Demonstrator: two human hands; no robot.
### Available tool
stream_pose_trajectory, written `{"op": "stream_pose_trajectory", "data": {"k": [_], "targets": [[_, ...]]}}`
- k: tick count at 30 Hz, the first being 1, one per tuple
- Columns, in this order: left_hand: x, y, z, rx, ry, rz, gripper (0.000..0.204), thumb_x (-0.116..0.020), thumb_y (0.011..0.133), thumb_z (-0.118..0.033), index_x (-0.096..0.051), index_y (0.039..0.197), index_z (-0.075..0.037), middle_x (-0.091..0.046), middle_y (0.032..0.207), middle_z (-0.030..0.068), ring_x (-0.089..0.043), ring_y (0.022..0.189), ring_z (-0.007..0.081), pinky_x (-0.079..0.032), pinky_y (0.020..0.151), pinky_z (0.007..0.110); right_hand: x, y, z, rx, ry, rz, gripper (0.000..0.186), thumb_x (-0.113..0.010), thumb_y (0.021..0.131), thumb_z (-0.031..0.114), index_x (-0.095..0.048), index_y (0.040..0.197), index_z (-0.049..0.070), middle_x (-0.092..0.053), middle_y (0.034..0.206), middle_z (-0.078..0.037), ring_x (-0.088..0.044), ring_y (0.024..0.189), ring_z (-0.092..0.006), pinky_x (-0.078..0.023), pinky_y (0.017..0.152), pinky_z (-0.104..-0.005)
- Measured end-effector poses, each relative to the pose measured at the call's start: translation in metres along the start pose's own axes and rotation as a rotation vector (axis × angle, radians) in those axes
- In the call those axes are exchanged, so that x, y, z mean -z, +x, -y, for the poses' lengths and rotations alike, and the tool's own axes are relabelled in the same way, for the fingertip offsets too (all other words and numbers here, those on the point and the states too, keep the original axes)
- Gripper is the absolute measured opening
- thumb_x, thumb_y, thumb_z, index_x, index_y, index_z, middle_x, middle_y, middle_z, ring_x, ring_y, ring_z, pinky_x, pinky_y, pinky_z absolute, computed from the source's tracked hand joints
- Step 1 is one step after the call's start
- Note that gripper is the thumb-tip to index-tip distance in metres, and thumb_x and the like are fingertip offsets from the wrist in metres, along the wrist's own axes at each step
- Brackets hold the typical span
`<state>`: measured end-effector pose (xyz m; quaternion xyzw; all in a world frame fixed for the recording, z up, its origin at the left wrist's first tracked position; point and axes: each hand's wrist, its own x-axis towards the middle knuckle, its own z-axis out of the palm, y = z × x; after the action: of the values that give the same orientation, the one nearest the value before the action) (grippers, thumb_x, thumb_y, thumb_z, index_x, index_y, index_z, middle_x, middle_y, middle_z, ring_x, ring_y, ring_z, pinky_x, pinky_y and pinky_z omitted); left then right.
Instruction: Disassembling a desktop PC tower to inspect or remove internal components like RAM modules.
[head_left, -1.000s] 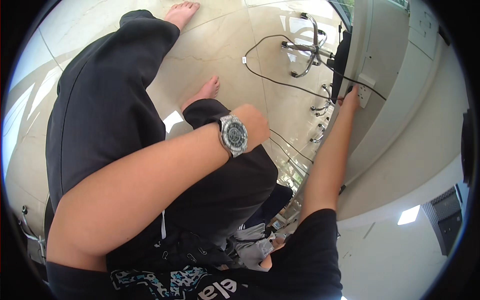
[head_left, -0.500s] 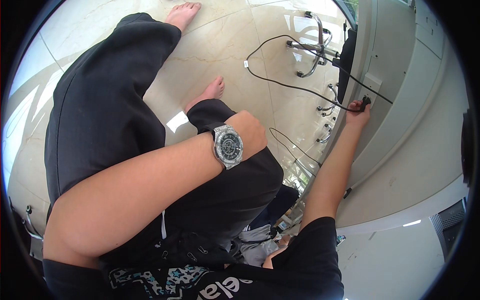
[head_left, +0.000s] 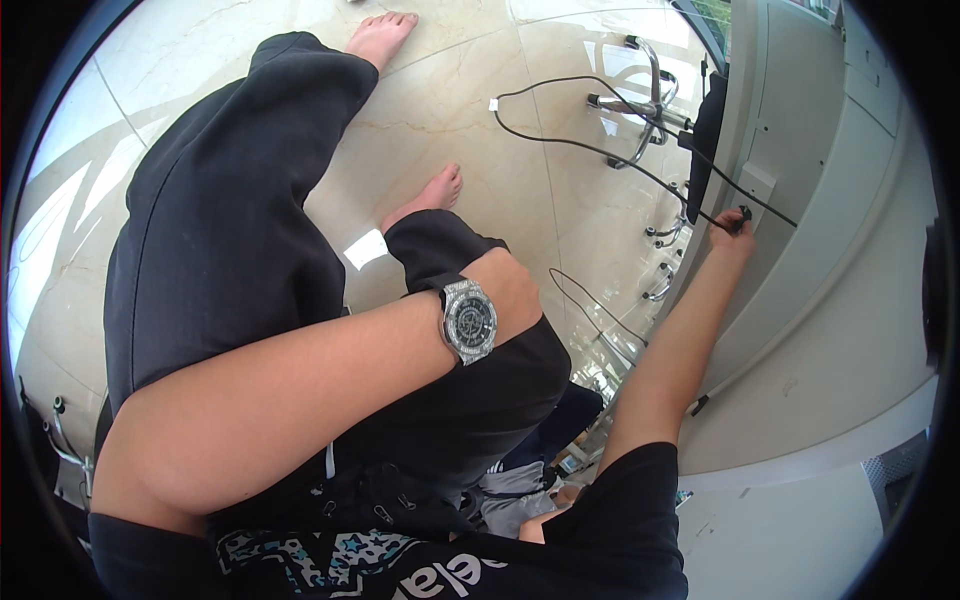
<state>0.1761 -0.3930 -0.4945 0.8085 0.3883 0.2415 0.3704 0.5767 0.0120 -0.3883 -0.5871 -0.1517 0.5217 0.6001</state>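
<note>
My left hand (head_left: 506, 288) rests back-up on my dark-trousered knee (head_left: 525, 385), its fingers curled out of sight; a large silver watch (head_left: 468, 320) is on that wrist. At the end of my outstretched arm, my right hand (head_left: 732, 236) grips a black plug (head_left: 741, 218) against a white power socket strip (head_left: 755, 183) on the grey desk panel (head_left: 790, 120). A black cable (head_left: 545, 140) with a white tag runs from around the plug in a loop over the floor. Whether the plug's pins are fully in the socket I cannot tell.
My bare feet (head_left: 425, 190) are on the beige tiled floor (head_left: 480, 60). Chrome wheeled chair bases (head_left: 650, 105) stand beside the panel at right, with another cable loop (head_left: 590, 300) below them. A white desktop (head_left: 780, 530) fills the lower right, with a dark perforated object at its edge.
My right hand has moved down along the socket strip, and the black plug now shows in its fingers at the socket's lower part. My left hand has sunk slightly.
</note>
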Motion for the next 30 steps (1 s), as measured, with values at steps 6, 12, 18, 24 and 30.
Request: {"op": "stream_pose_trajectory", "data": {"k": [6, 12, 18, 24, 30], "targets": [[0.014, 0.006, -0.010, -0.037, -0.018, -0.095, 0.009, -0.069, 0.078, -0.017, -0.074, 0.072, -0.012, -0.074, 0.076, 0.0062, -0.074, 0.079, 0.0241, -0.053, 0.064, 0.037, -0.025, 0.031, 0.057, 0.123, -0.080, 0.099, 0.029, -0.046, 0.102, 0.025, -0.059, 0.097, 0.000, -0.064, 0.081, -0.015, -0.066, 0.068, -0.0265, -0.061, 0.063, -0.0407], [0.027, 0.009, 0.018, 0.005, 0.113, -0.042, 0.010, -0.069, 0.076, -0.018, -0.076, 0.079, -0.011, -0.075, 0.078, 0.0096, -0.074, 0.079, 0.0288, -0.057, 0.074, 0.041, -0.022, -0.079, -0.051, 0.170, -0.113, -0.262, 0.035, -0.048, 0.105, 0.035, -0.057, 0.100, 0.002, -0.064, 0.086, -0.015, -0.061, 0.072, -0.0277, -0.058, 0.073, -0.0437], [0.072, -0.041, 0.015, 0.152, -0.425, -0.141, 0.030, -0.068, 0.095, -0.028, -0.072, 0.112, -0.004, -0.075, 0.092, 0.0121, -0.073, 0.086, 0.0278, -0.056, 0.083, 0.037, 0.087, -0.315, -0.158, 0.269, -0.857, 0.284, 0.051, -0.066, 0.102, 0.025, -0.051, 0.145, 0.001, -0.065, 0.129, -0.012, -0.060, 0.124, -0.0213, -0.050, 0.103, -0.0406], [0.203, -0.027, -0.074, -0.002, -1.140, -0.234, 0.065, -0.060, 0.101, -0.054, -0.053, 0.141, -0.003, -0.067, 0.126, 0.0109, -0.065, 0.113, 0.0209, -0.052, 0.095, 0.036, 0.155, -0.527, -0.093, 0.175, -0.008, 0.759, 0.081, -0.068, 0.094, 0.060, -0.049, 0.145, 0.001, -0.058, 0.140, -0.017, -0.059, 0.127, -0.0347, -0.049, 0.106, -0.0473], [0.249, 0.018, -0.100, 0.220, -1.150, -0.390, 0.067, -0.058, 0.096, -0.056, -0.057, 0.133, -0.001, -0.066, 0.122, 0.0152, -0.065, 0.113, 0.0262, -0.053, 0.096, 0.041, 0.194, -0.493, -0.044, 0.203, 0.200, 0.162, 0.076, -0.063, 0.091, 0.068, -0.057, 0.133, 0.005, -0.070, 0.114, -0.012, -0.071, 0.095, -0.0288, -0.056, 0.081, -0.0383]]}}
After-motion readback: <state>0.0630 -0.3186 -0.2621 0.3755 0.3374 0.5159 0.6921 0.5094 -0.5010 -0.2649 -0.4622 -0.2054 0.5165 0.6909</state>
